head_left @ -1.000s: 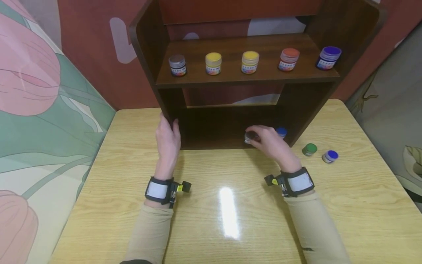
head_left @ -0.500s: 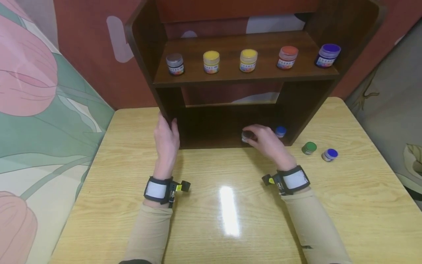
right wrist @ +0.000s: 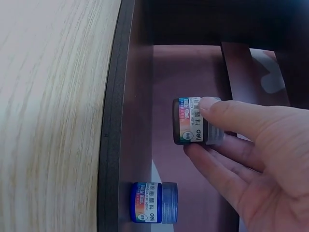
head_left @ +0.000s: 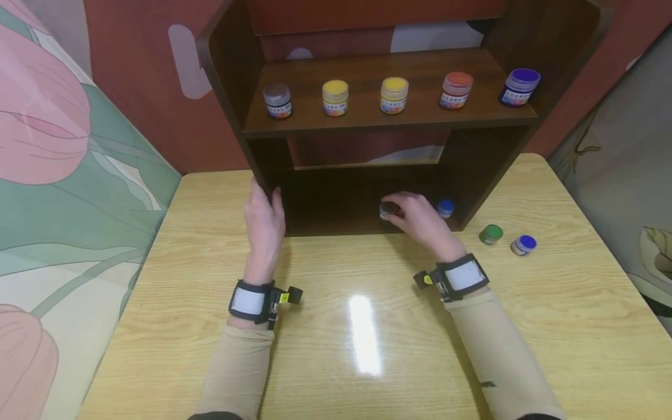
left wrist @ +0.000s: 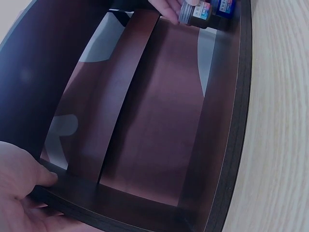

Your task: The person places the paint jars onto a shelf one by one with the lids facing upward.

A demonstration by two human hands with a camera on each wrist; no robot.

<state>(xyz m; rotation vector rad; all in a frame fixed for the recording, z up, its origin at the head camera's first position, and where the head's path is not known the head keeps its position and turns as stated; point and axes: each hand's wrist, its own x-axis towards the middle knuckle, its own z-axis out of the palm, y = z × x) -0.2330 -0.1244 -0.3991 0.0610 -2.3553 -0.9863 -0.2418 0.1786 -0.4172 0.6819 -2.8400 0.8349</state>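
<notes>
My right hand (head_left: pixel 422 220) pinches a small dark paint jar (right wrist: pixel 189 121) with a clear lid, thumb on one side and fingers on the other. It holds the jar inside the lower compartment of the dark brown shelf (head_left: pixel 336 224), a little above the bottom board in the right wrist view. To the right of it stands a blue paint jar (right wrist: pixel 147 202) on that board. My left hand (head_left: pixel 264 219) grips the shelf's left side panel, with the thumb (left wrist: pixel 46 176) on the inner face and the other fingers outside, partly hidden.
Along the upper board stand a dark jar (head_left: pixel 277 101), two yellow jars (head_left: pixel 335 98), a red jar (head_left: pixel 456 91) and a purple-blue jar (head_left: pixel 520 87). Right of the shelf, a green jar (head_left: pixel 490 234) and a blue-lidded jar (head_left: pixel 523 245) rest on the wooden table (head_left: pixel 325 350).
My right hand has carried the dark jar slightly left along the lower compartment, away from the blue jar. The left hand keeps its grip on the side panel.
</notes>
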